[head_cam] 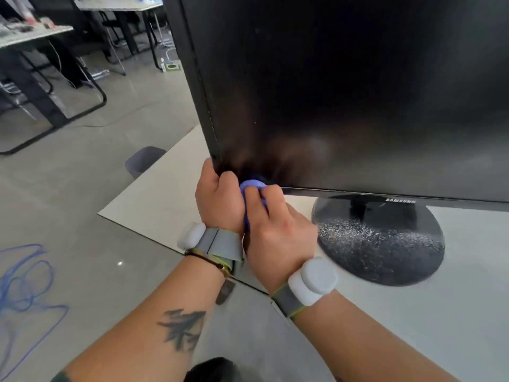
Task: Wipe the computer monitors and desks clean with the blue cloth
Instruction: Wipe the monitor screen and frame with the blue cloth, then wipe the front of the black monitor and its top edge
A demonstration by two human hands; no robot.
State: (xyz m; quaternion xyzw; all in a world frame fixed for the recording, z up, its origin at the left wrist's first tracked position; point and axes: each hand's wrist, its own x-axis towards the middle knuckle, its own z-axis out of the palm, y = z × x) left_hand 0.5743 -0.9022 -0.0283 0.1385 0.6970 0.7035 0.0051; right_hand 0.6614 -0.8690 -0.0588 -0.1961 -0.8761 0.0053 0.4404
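Note:
A large black monitor (344, 92) with a dark screen stands on a white desk (468, 271) on a round dusty black base (385, 244). My left hand (217, 199) grips the monitor's lower left corner, fingers wrapped around the bezel edge. My right hand (275, 224) is closed on the bunched blue cloth (252, 186) and presses it against the screen's bottom left corner, right beside my left hand. Most of the cloth is hidden inside my fist.
The desk's left corner (165, 194) juts over a grey floor. A grey bin (143, 161) stands below that edge. Blue cable (24, 279) lies coiled on the floor at left. Other desks (35, 34) with black legs stand at the back left.

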